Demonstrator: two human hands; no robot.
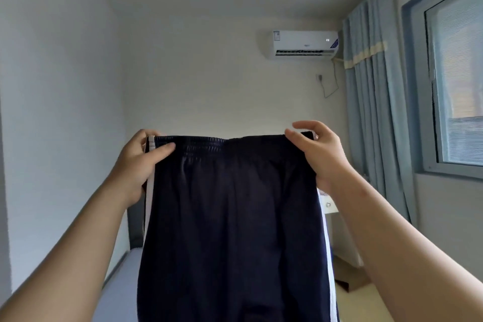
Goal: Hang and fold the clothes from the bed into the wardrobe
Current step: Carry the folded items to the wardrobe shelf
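I see the trousers [230,217] hanging mid-view, with the left grip [137,163] pinching their waistband at its left end and the right grip [321,154] at its right end. The bed [120,282] lies behind the trousers, low to their left. The air conditioner [303,44] sits on the far wall, above and right of the trousers. The curtain [373,112] hangs to their right, with the window [457,86] farther right still.

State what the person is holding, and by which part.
Navy trousers, by the waistband: left hand pinches one end, right hand the other.
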